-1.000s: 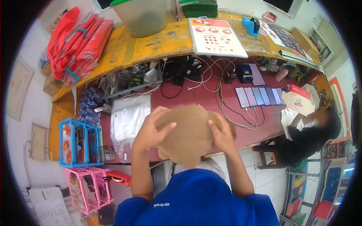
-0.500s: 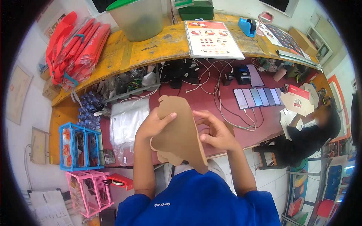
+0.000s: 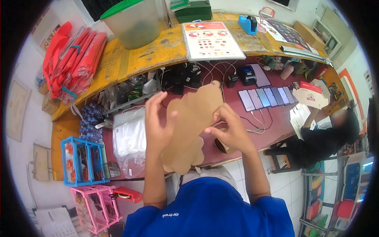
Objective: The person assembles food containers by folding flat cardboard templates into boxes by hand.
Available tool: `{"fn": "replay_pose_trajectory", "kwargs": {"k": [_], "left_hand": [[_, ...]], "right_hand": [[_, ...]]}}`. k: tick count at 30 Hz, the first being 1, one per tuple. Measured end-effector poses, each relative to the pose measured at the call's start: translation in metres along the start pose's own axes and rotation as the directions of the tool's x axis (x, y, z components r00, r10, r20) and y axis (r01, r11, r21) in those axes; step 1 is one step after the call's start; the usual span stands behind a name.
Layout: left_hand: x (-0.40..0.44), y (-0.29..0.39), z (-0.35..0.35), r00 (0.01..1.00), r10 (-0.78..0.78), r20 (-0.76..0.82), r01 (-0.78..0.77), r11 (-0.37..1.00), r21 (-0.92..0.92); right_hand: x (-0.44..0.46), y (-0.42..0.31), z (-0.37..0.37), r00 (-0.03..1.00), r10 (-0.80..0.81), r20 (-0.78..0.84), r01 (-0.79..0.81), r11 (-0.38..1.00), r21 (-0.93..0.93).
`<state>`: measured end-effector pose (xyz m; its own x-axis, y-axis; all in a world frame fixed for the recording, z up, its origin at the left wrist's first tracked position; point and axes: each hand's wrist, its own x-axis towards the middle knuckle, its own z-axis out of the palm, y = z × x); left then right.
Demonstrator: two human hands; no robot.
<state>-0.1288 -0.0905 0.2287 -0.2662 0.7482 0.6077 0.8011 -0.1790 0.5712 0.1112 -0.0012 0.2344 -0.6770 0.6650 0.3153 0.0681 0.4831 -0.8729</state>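
An unfolded cardboard box (image 3: 195, 118), plain brown on the side facing me and scalloped along its edges, is held up tilted over the table's front edge. My right hand (image 3: 233, 130) pinches its right edge between thumb and fingers. At its left side is my left hand (image 3: 158, 126), fingers stretched upward and thumb apart; whether the palm presses on the cardboard I cannot tell. A smaller folded cardboard piece (image 3: 222, 145) shows just behind my right hand, partly hidden.
Clear plastic packs (image 3: 129, 134) lie left on the red table (image 3: 205, 152). Several phones (image 3: 266, 98) with cables stand in a row at right. Blue baskets (image 3: 81, 162) occupy the left edge. A seated co-worker (image 3: 327, 130) handles a printed box (image 3: 312, 94).
The cardboard has turned, its top swinging right and more of its face showing. My left hand has loosened from its edge and opened; my right hand has closed on the right edge.
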Motion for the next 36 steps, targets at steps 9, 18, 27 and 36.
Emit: {"fn": "replay_pose_trajectory", "kwargs": {"k": [9,18,27,36], "left_hand": [[-0.011,0.021,-0.008,0.8,-0.059,0.598,0.413,0.777,-0.476],[-0.006,0.007,-0.011,0.685,0.093,0.723,0.442,0.735,-0.514],[-0.008,-0.002,0.004,0.653,0.166,0.738,0.493,0.647,-0.582],[-0.013,0.041,0.003,0.87,-0.063,0.489,0.362,0.755,-0.547]], "right_hand": [[0.005,-0.003,-0.003,0.993,0.094,-0.077,-0.091,0.995,0.041],[0.003,-0.002,-0.029,0.921,0.151,0.359,-0.163,0.987,0.004],[0.005,0.003,-0.03,0.821,0.023,0.571,-0.194,0.951,0.241],[-0.016,-0.011,0.019,0.974,-0.041,-0.224,0.042,0.999,0.0]]}}
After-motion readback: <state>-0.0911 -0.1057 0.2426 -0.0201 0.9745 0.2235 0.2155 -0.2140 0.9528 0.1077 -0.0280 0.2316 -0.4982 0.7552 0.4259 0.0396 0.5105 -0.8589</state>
